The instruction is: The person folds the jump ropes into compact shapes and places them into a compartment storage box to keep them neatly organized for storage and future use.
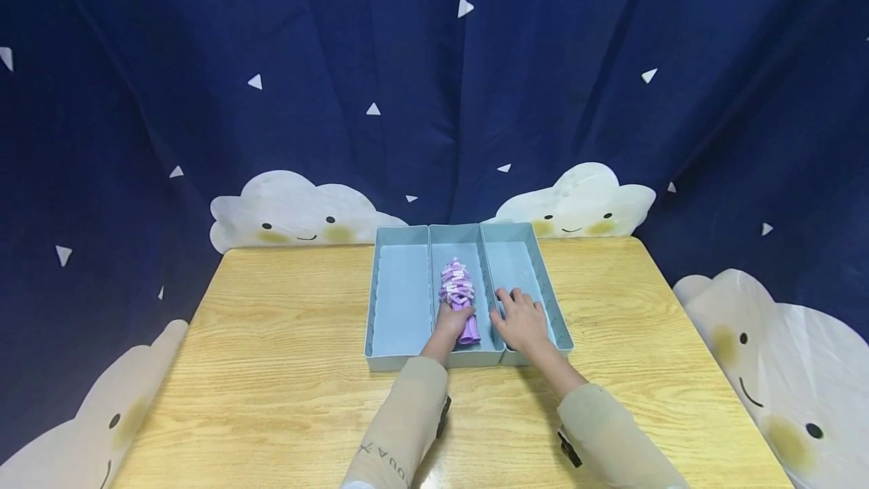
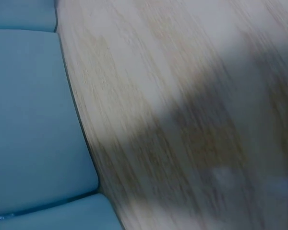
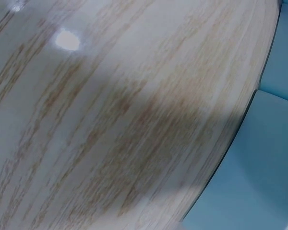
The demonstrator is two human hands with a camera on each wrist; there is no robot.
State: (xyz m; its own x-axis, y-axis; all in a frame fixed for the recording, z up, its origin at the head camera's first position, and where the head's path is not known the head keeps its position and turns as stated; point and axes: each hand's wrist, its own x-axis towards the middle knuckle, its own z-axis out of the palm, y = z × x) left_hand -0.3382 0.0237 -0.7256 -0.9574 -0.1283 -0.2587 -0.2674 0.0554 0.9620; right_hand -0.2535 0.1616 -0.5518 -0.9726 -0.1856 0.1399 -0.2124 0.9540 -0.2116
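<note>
A purple bundle (image 1: 458, 281) lies lengthwise in the middle light blue bin (image 1: 456, 236). Its far end is ruffled in purple and white, and its near end is a smooth purple piece that flares out; I cannot tell its exact kind. My left hand (image 1: 448, 324) grips it near the middle, thumb across the top, with the other fingers mostly hidden. Over the right blue bin (image 1: 508, 251) is my right hand (image 1: 524, 323), fingers spread, holding nothing, its thumb beside the wall shared with the middle bin. Neither wrist view shows a hand.
The left blue bin (image 1: 403, 293) stands against the middle one, making a row of three at the back of the wooden table (image 1: 285, 368). Behind the table hangs a dark blue curtain (image 1: 421, 59) with white triangles and clouds. Bin walls (image 2: 33, 120) fill the left wrist view's left side.
</note>
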